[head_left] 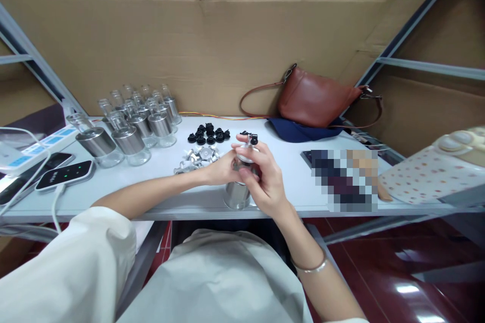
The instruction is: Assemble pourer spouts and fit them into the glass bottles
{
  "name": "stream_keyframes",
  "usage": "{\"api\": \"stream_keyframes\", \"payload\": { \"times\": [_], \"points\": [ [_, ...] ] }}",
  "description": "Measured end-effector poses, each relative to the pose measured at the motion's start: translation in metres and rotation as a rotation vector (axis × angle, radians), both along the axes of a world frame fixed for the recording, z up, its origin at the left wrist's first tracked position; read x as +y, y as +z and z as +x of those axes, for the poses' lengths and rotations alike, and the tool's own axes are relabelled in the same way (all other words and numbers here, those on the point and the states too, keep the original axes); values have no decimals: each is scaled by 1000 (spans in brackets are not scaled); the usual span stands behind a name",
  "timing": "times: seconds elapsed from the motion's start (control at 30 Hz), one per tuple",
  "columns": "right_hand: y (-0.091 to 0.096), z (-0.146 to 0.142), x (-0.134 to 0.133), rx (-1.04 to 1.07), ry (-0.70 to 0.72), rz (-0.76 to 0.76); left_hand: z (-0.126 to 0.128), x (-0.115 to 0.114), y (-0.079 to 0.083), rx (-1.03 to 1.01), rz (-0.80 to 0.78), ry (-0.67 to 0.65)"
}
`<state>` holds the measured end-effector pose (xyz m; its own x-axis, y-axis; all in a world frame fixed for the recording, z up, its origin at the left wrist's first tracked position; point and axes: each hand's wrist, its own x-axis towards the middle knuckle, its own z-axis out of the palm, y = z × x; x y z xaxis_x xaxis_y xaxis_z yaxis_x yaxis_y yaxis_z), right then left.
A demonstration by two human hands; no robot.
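Near the table's front edge stands a glass bottle (238, 196) with a metal sleeve, upright between my hands. My left hand (224, 167) is closed round its neck, partly hidden behind the other hand. My right hand (266, 174) grips the silvery cap with a small black-tipped spout (253, 139) at the bottle's top. Just left of my hands lies a pile of silvery metal caps (197, 157). Behind that pile sit several black stoppers (206, 134). Several more glass bottles with metal sleeves (129, 140) stand uncapped at the left.
A power strip (40, 147), a white-edged device (66, 175) and cables occupy the left end. At the back right a brown bag (320, 96) rests on a dark blue cloth item (303, 131). A blurred-out object (343, 179) and a dotted container (424, 176) are on the right.
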<state>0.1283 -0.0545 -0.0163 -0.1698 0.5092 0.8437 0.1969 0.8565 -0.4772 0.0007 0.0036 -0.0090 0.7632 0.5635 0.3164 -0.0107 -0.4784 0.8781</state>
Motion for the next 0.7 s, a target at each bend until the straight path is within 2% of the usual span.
{"api": "stream_keyframes", "payload": {
  "times": [0.1,0.17,0.23,0.37,0.43,0.6,0.7],
  "points": [
    [-12,-3,0,192,99,-77,1,0,2,-57,-77,-89],
    [-19,-6,-2,304,113,-84,1,-3,8,-41,-71,-111],
    [-25,-6,-4,427,69,-107,1,-7,15,-17,-63,-100],
    [-32,-1,-7,688,-89,-278,-1,-16,31,-55,-62,-25],
    [-36,3,-6,753,-153,-315,-5,-18,39,-43,12,20],
    [-48,7,-3,752,-248,-413,-20,-17,63,255,229,54],
    [-53,7,-2,708,-249,-464,-29,-13,74,272,366,140]
  ]
}}
